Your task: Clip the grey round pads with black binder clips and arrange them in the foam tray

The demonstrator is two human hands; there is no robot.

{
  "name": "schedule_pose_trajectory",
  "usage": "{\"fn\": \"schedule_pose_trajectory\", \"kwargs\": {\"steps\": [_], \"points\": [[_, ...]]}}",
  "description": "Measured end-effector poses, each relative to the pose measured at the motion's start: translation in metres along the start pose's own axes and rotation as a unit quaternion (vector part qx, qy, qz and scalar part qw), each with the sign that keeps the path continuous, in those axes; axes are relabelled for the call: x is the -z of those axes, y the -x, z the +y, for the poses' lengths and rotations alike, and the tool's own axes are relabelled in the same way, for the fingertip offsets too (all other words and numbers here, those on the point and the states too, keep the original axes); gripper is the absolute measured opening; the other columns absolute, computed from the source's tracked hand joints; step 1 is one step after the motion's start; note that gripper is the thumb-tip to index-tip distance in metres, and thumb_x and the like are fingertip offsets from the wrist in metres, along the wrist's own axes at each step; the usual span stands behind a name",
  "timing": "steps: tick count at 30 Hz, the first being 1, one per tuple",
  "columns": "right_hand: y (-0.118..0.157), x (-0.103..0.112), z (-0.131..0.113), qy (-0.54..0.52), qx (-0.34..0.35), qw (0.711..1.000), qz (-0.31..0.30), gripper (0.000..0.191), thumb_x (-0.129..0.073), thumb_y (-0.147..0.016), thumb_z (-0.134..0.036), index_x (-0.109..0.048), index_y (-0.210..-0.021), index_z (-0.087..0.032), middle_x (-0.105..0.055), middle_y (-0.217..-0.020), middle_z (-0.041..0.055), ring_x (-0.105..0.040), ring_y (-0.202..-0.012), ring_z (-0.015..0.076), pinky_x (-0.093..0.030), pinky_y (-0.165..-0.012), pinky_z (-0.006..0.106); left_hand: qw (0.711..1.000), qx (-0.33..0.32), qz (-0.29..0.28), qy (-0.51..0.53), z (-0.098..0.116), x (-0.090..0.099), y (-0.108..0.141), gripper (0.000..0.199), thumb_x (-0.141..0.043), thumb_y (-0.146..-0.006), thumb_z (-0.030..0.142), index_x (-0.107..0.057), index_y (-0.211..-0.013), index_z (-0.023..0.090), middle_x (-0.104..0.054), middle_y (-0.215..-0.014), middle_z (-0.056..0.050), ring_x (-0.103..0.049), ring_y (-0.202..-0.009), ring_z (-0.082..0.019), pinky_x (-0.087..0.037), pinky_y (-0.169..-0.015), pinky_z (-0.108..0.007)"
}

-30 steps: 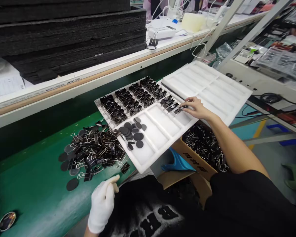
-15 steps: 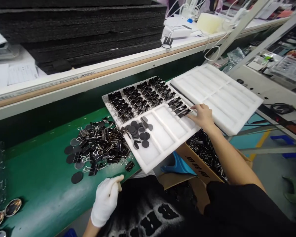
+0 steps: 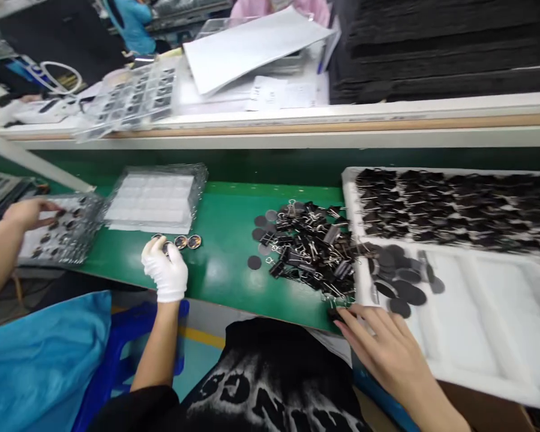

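Note:
My left hand (image 3: 165, 270), in a white glove, has its fingers curled at a small round lens piece beside other round lens pieces (image 3: 187, 242) on the green table (image 3: 225, 276). My bare right hand (image 3: 382, 342) reaches to a black binder clip (image 3: 335, 314) at the table's front edge, fingertips touching it. Above that hand lies a heap of black binder clips (image 3: 306, 246) with dark discs (image 3: 254, 262) at its left. The white foam tray (image 3: 468, 306) on the right holds rows of clips (image 3: 459, 201) and loose dark discs (image 3: 409, 293).
A clear tray with white sheets (image 3: 150, 198) lies at centre left. Another person's hand (image 3: 29, 214) is over a clear tray of small parts (image 3: 65, 234). A shelf edge (image 3: 270, 137) runs across behind. A blue chair (image 3: 117, 354) stands below.
The view has swung left. My right hand has gone from the clip rows in the foam tray to the clip at the table edge. My left hand has moved left to the round lens pieces.

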State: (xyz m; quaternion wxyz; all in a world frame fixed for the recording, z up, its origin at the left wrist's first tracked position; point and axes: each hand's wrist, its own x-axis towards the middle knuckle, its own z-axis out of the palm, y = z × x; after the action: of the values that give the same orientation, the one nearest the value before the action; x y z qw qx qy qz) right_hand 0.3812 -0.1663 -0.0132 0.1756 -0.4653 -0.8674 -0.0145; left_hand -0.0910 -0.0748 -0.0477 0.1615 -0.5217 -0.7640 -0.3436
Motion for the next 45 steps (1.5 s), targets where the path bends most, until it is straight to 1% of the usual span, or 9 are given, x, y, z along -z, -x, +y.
{"fn": "schedule_pose_trajectory", "kwargs": {"steps": [4, 8, 15, 22, 25, 28, 33, 38, 45], "points": [[-0.008, -0.021, -0.016, 0.049, 0.032, 0.998, 0.003, 0.024, -0.057, -0.099, -0.021, -0.072, -0.118, -0.019, -0.071, -0.109, 0.0143, -0.066, -0.091, 0.027, -0.043, -0.074, 0.039, 0.995, 0.077, -0.063, -0.025, -0.066, 0.001, -0.025, 0.04, -0.031, -0.102, 0.031, -0.06, -0.121, 0.011, -0.06, -0.131, -0.022, -0.051, -0.134, -0.028, -0.037, -0.119, -0.049], [-0.007, -0.024, -0.007, 0.055, 0.04, 0.998, -0.003, 0.026, -0.053, -0.1, -0.016, -0.07, -0.119, -0.019, -0.069, -0.11, 0.0156, -0.064, -0.094, 0.0269, -0.045, -0.076, 0.038, 0.986, 0.033, -0.162, -0.001, -0.081, -0.007, -0.034, 0.044, -0.031, -0.1, 0.03, -0.061, -0.126, 0.011, -0.062, -0.136, -0.019, -0.054, -0.133, -0.025, -0.038, -0.12, -0.043], [-0.001, -0.03, -0.006, 0.062, 0.035, 0.997, -0.006, 0.026, -0.056, -0.097, -0.013, -0.07, -0.118, -0.017, -0.065, -0.117, 0.0191, -0.063, -0.096, 0.028, -0.045, -0.08, 0.041, 0.98, -0.05, -0.193, -0.011, -0.005, -0.019, 0.011, 0.05, -0.035, -0.101, 0.037, -0.06, -0.134, 0.008, -0.062, -0.135, -0.021, -0.053, -0.134, -0.031, -0.04, -0.116, -0.046], [0.003, -0.032, -0.008, 0.065, 0.016, 0.997, -0.048, 0.034, -0.053, -0.095, -0.008, -0.068, -0.124, -0.018, -0.063, -0.132, 0.0204, -0.062, -0.106, 0.03, -0.043, -0.087, 0.045, 0.991, -0.015, -0.134, 0.024, 0.076, -0.027, 0.038, 0.051, -0.035, -0.104, 0.04, -0.059, -0.137, 0.01, -0.058, -0.141, -0.021, -0.052, -0.136, -0.029, -0.039, -0.114, -0.044], [-0.001, -0.026, -0.012, 0.061, 0.016, 0.998, -0.028, 0.026, -0.055, -0.099, -0.016, -0.068, -0.122, -0.018, -0.065, -0.13, 0.0196, -0.062, -0.105, 0.029, -0.042, -0.087, 0.045, 0.972, -0.118, -0.205, -0.003, 0.087, -0.022, 0.018, 0.052, -0.054, -0.096, 0.049, -0.058, -0.14, 0.02, -0.062, -0.14, -0.015, -0.055, -0.13, -0.032, -0.036, -0.112, -0.047], [-0.017, -0.022, -0.027, 0.033, 0.03, 0.999, -0.003, 0.023, -0.057, -0.099, -0.017, -0.068, -0.12, -0.017, -0.068, -0.126, 0.0172, -0.062, -0.105, 0.0278, -0.041, -0.088, 0.043, 0.917, -0.249, -0.307, -0.056, 0.093, -0.025, -0.011, 0.067, -0.07, -0.084, 0.053, -0.056, -0.144, 0.026, -0.065, -0.137, -0.013, -0.056, -0.126, -0.036, -0.029, -0.113, -0.054], [-0.08, -0.045, -0.073, -0.03, 0.059, 0.998, 0.002, 0.032, -0.05, -0.1, -0.011, -0.064, -0.128, -0.017, -0.07, -0.126, 0.012, -0.056, -0.111, 0.0262, -0.037, -0.091, 0.043, 0.84, -0.352, -0.401, -0.101, 0.106, -0.047, -0.041, 0.05, -0.07, -0.084, 0.056, -0.07, -0.122, 0.024, -0.072, -0.118, -0.011, -0.061, -0.112, -0.033, -0.027, -0.111, -0.053], [-0.141, -0.09, -0.107, 0.016, -0.003, 1.0, -0.012, 0.035, -0.047, -0.098, -0.007, -0.063, -0.128, -0.012, -0.067, -0.128, 0.0164, -0.053, -0.103, 0.0285, -0.035, -0.078, 0.042, 0.828, -0.393, -0.385, -0.112, 0.115, -0.053, -0.04, 0.049, -0.065, -0.086, 0.059, -0.072, -0.109, 0.017, -0.072, -0.102, -0.013, -0.063, -0.102, -0.033, -0.035, -0.097, -0.049], [-0.142, -0.107, -0.107, 0.019, -0.016, 1.0, 0.012, 0.023, -0.048, -0.1, -0.006, -0.066, -0.113, -0.013, -0.069, -0.091, 0.0079, -0.054, -0.089, 0.0223, -0.03, -0.077, 0.039, 0.828, -0.456, -0.323, -0.048, 0.111, -0.032, -0.032, 0.041, -0.063, -0.087, 0.054, -0.073, -0.097, 0.015, -0.074, -0.095, -0.013, -0.065, -0.093, -0.03, -0.035, -0.096, -0.048]]}}
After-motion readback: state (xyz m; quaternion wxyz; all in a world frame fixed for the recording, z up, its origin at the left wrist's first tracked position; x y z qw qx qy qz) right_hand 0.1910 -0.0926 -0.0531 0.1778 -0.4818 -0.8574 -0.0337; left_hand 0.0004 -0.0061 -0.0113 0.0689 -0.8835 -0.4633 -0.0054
